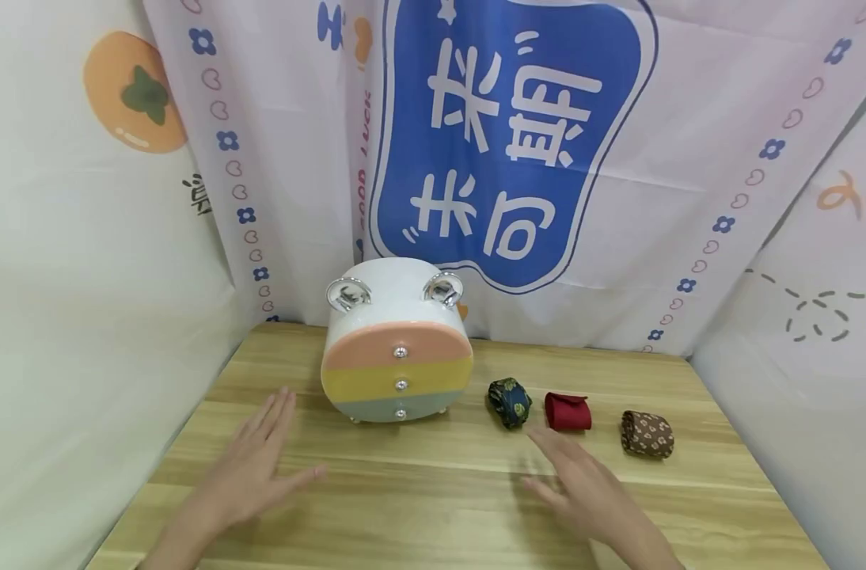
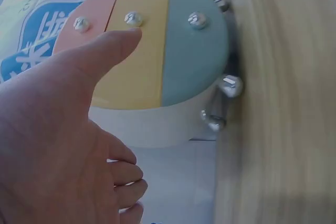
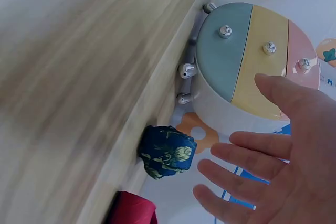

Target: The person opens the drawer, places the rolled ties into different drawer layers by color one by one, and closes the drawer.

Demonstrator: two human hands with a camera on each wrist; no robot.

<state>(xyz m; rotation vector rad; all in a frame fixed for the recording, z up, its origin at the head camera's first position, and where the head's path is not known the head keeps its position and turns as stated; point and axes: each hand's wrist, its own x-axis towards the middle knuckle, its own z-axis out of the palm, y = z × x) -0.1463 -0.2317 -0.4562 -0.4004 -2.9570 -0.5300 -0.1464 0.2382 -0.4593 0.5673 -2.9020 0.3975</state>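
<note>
A white rounded drawer box (image 1: 397, 340) stands at the back of the table, its front striped pink, yellow and blue-green with a silver knob on each stripe. My left hand (image 1: 251, 467) is in front of it to the left, fingers extended and thumb spread, holding nothing. To the right of the box lie a rolled dark blue floral necktie (image 1: 509, 402), a rolled red necktie (image 1: 567, 412) and a rolled brown patterned necktie (image 1: 647, 434). My right hand (image 1: 586, 487) hovers just in front of the blue and red rolls, fingers extended, with nothing in it.
The wood-grain table (image 1: 404, 507) runs up to a printed white curtain (image 1: 654, 198) at the back. White cloth walls (image 1: 84, 317) close in the left and right sides. Two silver ring ears (image 1: 443, 290) stick up from the box, which stands on small silver feet (image 2: 231, 85).
</note>
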